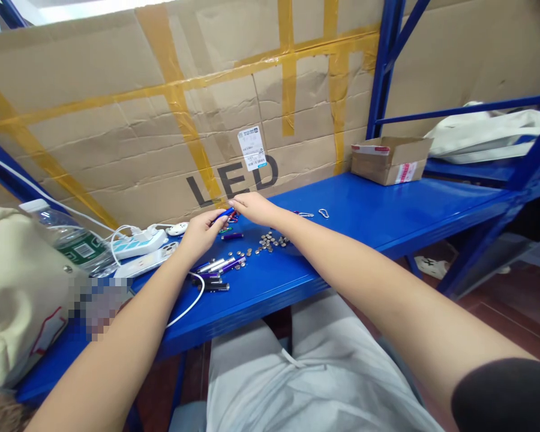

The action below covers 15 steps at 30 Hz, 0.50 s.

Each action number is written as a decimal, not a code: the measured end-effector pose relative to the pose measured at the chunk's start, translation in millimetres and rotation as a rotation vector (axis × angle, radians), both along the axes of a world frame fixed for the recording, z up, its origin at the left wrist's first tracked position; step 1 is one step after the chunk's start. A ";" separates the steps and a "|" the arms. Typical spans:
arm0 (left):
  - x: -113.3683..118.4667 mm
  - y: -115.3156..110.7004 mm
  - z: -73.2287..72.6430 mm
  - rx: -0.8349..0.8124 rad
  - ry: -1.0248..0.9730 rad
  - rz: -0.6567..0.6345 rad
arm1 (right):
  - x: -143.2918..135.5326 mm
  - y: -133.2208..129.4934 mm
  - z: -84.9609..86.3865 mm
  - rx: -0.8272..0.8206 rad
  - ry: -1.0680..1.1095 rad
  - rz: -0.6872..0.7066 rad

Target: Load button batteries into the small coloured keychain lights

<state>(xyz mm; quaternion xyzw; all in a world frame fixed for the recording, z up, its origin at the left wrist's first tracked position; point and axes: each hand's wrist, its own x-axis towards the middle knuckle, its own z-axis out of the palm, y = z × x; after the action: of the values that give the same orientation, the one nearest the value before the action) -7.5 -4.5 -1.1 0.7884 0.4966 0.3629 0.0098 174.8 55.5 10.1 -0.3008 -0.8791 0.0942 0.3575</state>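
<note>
On your left, a bunch of tubes [213,276] lies on the blue shelf [252,300], seemingly untouched as yet; whether any is finished, you can't tell. Your left hand [202,234] grips a blue tube [225,213] above the shelf, apparently the one in progress; your right hand [253,208] meets its other end, whether gripping you can't tell. Rightward, small discs [267,241] lie loose. Count roughly eight overlapping tubes, one held, one lone purple tube [232,236], over twenty heaped discs, and one separate silver carabiner [324,213].

Smooth, glossy shelf [369,210] – matt, creased cardboard sheet [220,120] – shiny metallic discs [267,241], glossy metallic tubes [215,265]
</note>
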 end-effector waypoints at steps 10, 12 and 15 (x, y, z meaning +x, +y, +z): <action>-4.8 -4.2 4.3 0.423 0.626 0.105 | -1.4 -8.8 -1.3 -0.802 0.277 0.182; -4.5 -4.9 5.0 0.424 0.650 0.092 | -0.8 -10.7 0.2 -0.926 0.279 0.194; -0.8 -3.2 4.0 0.377 0.513 0.073 | 1.4 -12.5 3.8 -0.897 0.258 0.164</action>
<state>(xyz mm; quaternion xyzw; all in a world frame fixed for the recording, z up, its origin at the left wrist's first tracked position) -8.3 -7.8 3.0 0.8238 0.4348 0.2382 -0.2750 176.2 43.1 13.8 -0.3409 -0.7209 0.5291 0.2900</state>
